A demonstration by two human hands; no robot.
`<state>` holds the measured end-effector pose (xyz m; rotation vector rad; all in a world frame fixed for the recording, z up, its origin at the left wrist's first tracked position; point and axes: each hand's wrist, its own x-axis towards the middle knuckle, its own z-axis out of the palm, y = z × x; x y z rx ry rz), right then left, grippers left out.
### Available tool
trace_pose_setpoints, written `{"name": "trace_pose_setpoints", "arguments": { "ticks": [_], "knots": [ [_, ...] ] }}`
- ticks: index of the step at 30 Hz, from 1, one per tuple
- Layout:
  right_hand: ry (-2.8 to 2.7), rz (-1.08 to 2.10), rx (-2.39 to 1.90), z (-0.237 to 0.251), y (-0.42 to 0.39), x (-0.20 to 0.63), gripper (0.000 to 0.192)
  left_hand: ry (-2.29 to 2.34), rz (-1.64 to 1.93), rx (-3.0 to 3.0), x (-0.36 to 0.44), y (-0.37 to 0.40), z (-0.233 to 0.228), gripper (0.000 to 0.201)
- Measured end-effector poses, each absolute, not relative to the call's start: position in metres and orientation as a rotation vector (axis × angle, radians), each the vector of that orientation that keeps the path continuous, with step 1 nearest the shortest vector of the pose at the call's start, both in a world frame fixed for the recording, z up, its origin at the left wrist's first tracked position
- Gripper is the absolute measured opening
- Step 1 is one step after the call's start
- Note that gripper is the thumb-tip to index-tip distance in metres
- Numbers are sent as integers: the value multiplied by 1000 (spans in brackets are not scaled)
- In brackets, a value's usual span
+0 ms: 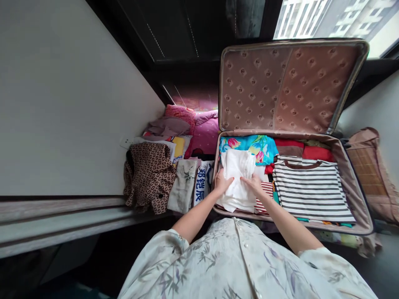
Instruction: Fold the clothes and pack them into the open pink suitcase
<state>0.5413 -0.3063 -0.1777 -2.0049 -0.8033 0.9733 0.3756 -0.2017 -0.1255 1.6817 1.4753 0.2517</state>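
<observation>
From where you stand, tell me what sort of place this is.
Probably a bedroom or hotel room high up. An open suitcase lies packed with folded clothes, more clothes are piled beside it, and the window shows tall buildings. Both hands press a white garment.

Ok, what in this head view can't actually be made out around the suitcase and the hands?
- What lies under the white folded garment: both the left hand and right hand press on it, covering the layers below.
- Clothes beneath the striped shirt: only edges show.
- The near rim of the suitcase: partly hidden by the person's arms and blouse.
- Printed characters on the folded cloth: partly folded away.
</observation>
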Motion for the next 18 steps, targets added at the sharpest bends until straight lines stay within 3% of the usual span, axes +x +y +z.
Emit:
{"name": "trace_pose_setpoints", "arguments": {
  "ticks": [6, 11, 18],
  "knots": [
    [-615, 988, -1916, -162, -306, 534, 51, 1426, 321, 1843, 378, -212, -131, 57],
    [-402, 1343, -1588, -147, -302, 543, 68, 1310, 267, 1813, 378, -204, -123, 49],
    [-313, 1528, -1550, -106, -303, 548, 49, 1020, 182, 1130, 360, -195, -95, 85]
  ]
}}
